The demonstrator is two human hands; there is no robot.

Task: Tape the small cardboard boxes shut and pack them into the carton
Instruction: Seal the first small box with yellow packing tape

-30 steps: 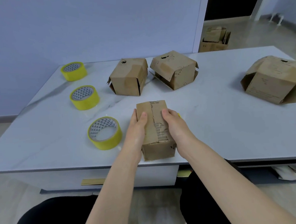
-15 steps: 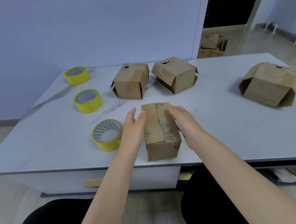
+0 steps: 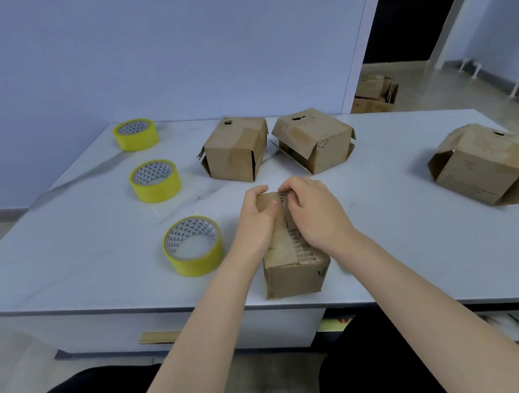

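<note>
A small cardboard box (image 3: 294,273) stands near the table's front edge. My left hand (image 3: 255,224) grips its left top edge, thumb on the top flap. My right hand (image 3: 313,214) lies over the top with its fingers curled at the far end of the centre seam. Two more small boxes stand behind: one (image 3: 235,150) with loose side flaps, one (image 3: 314,140) tilted with flaps open. A fourth box (image 3: 480,165) sits at the right with splayed flaps. A yellow tape roll (image 3: 194,245) lies just left of my left hand.
Two more yellow tape rolls (image 3: 155,180) (image 3: 135,134) lie in a line toward the table's back left corner. The white marble-look table (image 3: 87,254) ends at a front edge close to the held box. Cardboard boxes (image 3: 374,94) sit on the floor beyond the doorway.
Both hands had lifted off to the sides of the box half a second ago. They have come back onto its top, fingers now at the far end of the seam.
</note>
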